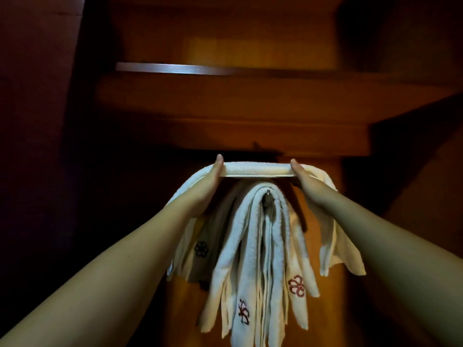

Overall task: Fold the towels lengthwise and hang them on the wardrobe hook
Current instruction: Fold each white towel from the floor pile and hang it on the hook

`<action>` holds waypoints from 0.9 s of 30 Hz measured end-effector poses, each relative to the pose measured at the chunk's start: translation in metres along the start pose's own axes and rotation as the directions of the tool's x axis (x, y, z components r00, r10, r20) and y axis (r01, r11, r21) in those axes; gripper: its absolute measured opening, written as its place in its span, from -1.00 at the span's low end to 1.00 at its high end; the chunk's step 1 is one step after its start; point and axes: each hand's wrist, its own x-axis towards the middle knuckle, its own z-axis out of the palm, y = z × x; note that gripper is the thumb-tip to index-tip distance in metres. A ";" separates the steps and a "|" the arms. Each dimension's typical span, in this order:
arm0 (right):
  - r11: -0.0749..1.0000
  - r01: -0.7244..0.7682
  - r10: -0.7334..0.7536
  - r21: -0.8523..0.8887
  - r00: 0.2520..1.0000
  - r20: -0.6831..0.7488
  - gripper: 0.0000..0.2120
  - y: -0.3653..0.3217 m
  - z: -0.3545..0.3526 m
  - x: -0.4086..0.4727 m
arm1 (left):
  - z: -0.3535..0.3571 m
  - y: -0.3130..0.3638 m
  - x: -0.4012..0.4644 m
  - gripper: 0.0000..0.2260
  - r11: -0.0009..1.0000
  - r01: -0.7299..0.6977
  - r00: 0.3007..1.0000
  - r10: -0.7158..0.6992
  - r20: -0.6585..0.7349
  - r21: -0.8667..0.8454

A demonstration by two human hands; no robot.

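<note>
A white towel (258, 169), folded into a long narrow strip, is stretched level between my two hands just above the hook. My left hand (210, 182) grips its left part and my right hand (307, 181) grips its right part, thumbs on top. Both loose ends droop down outside my wrists. Below it a small metal hook (267, 196) on the wooden wardrobe panel (323, 221) carries several folded white towels (253, 246) with embroidered flower marks, hanging down in strips.
A wooden shelf (250, 101) with a pale metal strip (175, 68) spans the wardrobe above the hook. Dark wardrobe walls close in on the left (37, 146) and right (413, 171).
</note>
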 end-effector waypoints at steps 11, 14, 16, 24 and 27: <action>0.998 -0.025 0.026 0.051 0.999 -0.019 -0.39 0.027 0.008 -0.024 | 0.010 -0.042 -0.004 -0.31 0.965 0.190 0.977 -0.168 0.130 -0.180; 0.997 -0.013 0.025 0.074 0.987 -0.158 -0.43 0.034 0.008 -0.025 | 0.026 -0.050 -0.014 -0.34 0.961 0.204 0.976 -0.186 0.111 -0.184; 0.996 -0.014 0.032 0.092 0.979 -0.200 -0.43 0.036 0.012 -0.021 | 0.031 -0.047 -0.015 -0.33 0.960 0.204 0.978 -0.190 0.087 -0.193; 0.976 -0.141 0.169 0.169 0.971 -0.167 -0.44 0.032 0.025 0.006 | 0.027 -0.036 -0.010 -0.35 0.933 0.232 0.968 -0.250 -0.032 -0.274; 0.983 -0.127 0.146 0.131 0.978 -0.147 -0.47 0.019 0.027 0.005 | 0.026 -0.026 -0.011 -0.38 0.933 0.200 0.957 -0.251 -0.144 -0.298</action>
